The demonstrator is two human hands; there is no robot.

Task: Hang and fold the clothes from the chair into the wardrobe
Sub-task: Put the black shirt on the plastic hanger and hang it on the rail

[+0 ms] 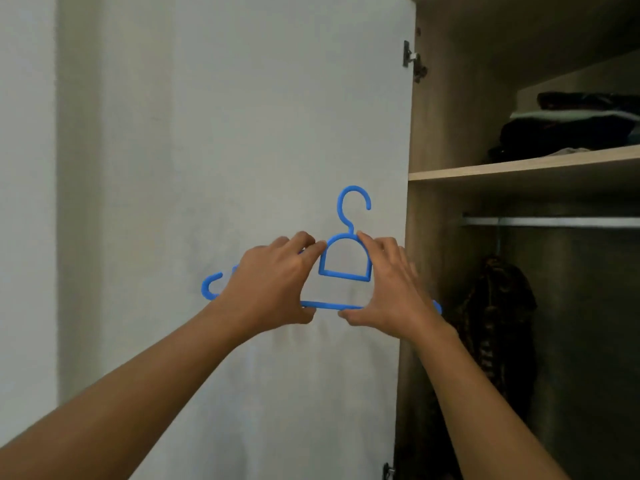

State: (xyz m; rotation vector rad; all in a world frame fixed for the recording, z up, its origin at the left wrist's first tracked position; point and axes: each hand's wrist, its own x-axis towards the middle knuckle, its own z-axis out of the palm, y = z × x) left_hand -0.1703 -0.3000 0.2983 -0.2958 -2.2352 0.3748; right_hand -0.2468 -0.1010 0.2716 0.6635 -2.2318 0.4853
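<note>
Grip: left hand [273, 278] and right hand [388, 289] each clasp the bare blue plastic hanger [344, 276], fingers on its shoulders, thumbs under its bottom bar. Open wardrobe [436, 133] stands to the right, its white door [242, 133] behind the hanger. Rail [554, 221] lies rightward, about level with the upturned hook, the right hand nearer; hanger's long axis runs near level.
</note>
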